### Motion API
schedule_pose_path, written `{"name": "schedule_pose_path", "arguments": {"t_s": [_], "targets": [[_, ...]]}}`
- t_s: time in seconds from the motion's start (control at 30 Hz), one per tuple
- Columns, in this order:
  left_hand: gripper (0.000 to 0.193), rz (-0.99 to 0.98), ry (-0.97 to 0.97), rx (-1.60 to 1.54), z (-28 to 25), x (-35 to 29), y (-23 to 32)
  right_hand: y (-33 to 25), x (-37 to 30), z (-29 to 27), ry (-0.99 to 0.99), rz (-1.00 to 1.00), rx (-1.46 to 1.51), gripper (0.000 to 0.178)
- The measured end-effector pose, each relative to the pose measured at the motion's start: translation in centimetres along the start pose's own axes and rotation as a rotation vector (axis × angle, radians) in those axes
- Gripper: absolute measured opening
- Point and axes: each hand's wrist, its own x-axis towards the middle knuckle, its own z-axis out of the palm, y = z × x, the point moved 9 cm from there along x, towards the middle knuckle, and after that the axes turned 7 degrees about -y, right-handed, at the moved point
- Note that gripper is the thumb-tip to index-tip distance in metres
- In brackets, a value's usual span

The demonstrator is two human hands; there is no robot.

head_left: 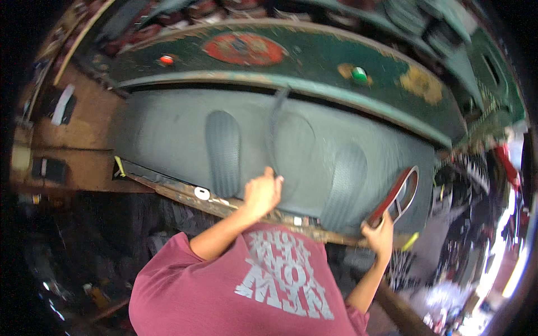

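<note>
My left hand [261, 193] is closed at the near end of a thin dark strip [273, 126], which runs away from my fingers across the grey work surface [168, 129]. My right hand [380, 234] grips the near end of a sole-shaped cutting die [399, 193], an open loop with a red side and a pale rim, tilted at the right of the surface. Between my hands lies a dark ridged shoe sole [346, 182]. Another dark sole [223, 151] lies left of my left hand. A faint curved outline shows beside the strip.
A green machine beam [319, 56] spans the far side, with a red button [166, 60] and a green button [360, 74]. Along the near wooden edge sits a small white oval item [202, 193]. A brown wooden table [84, 126] adjoins at left. Dark scraps hang at right.
</note>
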Motion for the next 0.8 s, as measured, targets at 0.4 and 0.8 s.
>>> {"name": "schedule_pose_path", "arguments": {"t_s": [0.4,0.8], "targets": [[0.054,-0.149,0.138,-0.046,-5.2,0.4,-5.7,-2.7,1.3,5.1,-0.02,0.036,-0.207,0.049],[0.059,0.257,-0.081,-0.359,7.1,3.4,5.2,-6.6,5.1,10.7,-0.153,-0.017,-0.208,0.054]]}}
